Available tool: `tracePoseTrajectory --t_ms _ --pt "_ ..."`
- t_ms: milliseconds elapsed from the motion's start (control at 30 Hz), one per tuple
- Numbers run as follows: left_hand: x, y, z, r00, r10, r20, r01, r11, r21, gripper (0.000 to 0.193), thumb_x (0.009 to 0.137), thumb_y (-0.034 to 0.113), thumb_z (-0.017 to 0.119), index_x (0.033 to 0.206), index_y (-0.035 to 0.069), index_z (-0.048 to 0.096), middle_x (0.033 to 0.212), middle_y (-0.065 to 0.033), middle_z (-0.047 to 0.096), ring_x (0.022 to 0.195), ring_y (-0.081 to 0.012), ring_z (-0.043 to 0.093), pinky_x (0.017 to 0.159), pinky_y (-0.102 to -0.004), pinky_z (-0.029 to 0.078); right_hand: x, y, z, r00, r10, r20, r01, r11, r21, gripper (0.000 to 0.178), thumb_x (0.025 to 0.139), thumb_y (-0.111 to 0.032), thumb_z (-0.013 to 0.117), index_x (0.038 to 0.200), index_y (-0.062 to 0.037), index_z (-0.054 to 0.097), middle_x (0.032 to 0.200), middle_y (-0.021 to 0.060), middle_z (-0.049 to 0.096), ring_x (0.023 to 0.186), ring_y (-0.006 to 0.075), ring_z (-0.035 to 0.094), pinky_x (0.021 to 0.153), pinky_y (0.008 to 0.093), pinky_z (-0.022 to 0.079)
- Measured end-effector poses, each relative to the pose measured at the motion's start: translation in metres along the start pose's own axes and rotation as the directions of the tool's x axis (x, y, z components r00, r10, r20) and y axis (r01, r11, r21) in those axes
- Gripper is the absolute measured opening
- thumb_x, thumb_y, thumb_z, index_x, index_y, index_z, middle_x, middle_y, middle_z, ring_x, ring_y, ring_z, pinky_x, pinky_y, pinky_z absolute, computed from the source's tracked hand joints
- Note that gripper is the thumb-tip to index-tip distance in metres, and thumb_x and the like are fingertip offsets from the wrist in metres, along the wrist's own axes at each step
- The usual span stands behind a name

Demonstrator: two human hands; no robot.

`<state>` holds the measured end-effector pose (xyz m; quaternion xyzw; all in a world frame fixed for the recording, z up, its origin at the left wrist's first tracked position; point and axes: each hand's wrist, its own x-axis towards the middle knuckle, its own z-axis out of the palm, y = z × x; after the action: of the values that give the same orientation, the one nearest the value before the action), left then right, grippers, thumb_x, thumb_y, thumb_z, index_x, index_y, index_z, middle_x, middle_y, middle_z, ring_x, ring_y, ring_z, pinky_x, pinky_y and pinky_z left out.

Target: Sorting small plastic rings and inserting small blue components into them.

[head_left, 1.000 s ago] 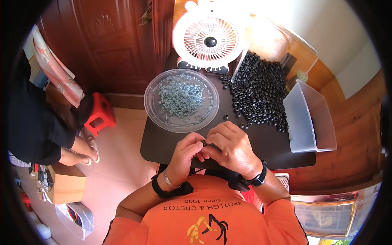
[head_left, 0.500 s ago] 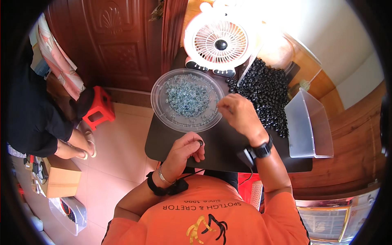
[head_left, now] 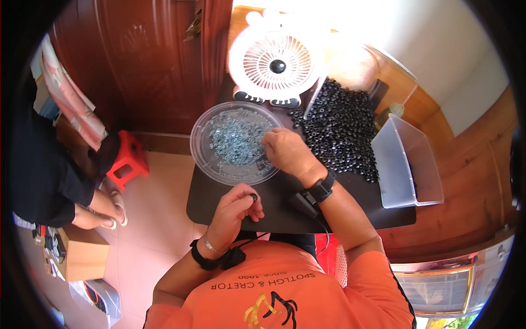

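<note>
My left hand (head_left: 234, 209) is closed near the front edge of the dark table, with a small round black piece (head_left: 253, 197) between thumb and forefinger. My right hand (head_left: 289, 155) reaches over the right rim of a round clear plastic tub (head_left: 198, 160). Its fingertips are bent together at the small, clear bluish pieces (head_left: 233, 137) inside; whatever they pinch is too small to make out. Right of the tub spreads a heap of small round black pieces (head_left: 342, 129), several showing holes in their middles.
A white fan (head_left: 278, 66) stands behind the tub. Right of the heap, a clear plastic box (head_left: 395, 164) lies tipped on its side. On the left, another person (head_left: 49, 159) is near a red stool (head_left: 129, 162), with a cardboard box (head_left: 86, 255) on that side.
My right hand has moved from the tub's right rim farther in over the bluish pieces. The left hand still holds its black piece. The whole view has shifted slightly.
</note>
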<state>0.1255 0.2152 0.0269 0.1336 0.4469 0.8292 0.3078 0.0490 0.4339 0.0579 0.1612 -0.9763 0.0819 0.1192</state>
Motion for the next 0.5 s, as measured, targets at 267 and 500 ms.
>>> tracePoseTrajectory --t_ms 267,500 --pt "0.003 -0.001 0.004 0.999 0.017 -0.043 -0.018 1.0 -0.009 0.017 0.095 0.018 0.047 0.097 0.003 0.053 0.085 -0.01 0.06 0.075 -0.0204 0.062 0.067 -0.0297 0.047 -0.015 -0.011 -0.004 0.966 0.148 -0.21 -0.049 0.908 0.415 0.008 0.087 -0.006 0.06 0.091 -0.0011 0.065 0.087 0.0162 0.066 0.08 0.0334 0.064 0.075 0.0396 0.051" --pt "0.01 0.002 0.014 0.999 0.027 -0.048 -0.026 0.999 0.03 0.018 0.097 0.021 0.045 0.1 0.004 0.052 0.086 -0.0094 0.059 0.074 -0.0195 0.061 0.067 -0.0287 0.046 -0.041 -0.03 -0.04 0.968 0.242 0.073 -0.161 0.367 0.916 0.009 0.092 -0.003 0.063 0.098 0.0005 0.068 0.085 -0.0002 0.067 0.081 0.0056 0.059 0.073 0.0239 0.05"
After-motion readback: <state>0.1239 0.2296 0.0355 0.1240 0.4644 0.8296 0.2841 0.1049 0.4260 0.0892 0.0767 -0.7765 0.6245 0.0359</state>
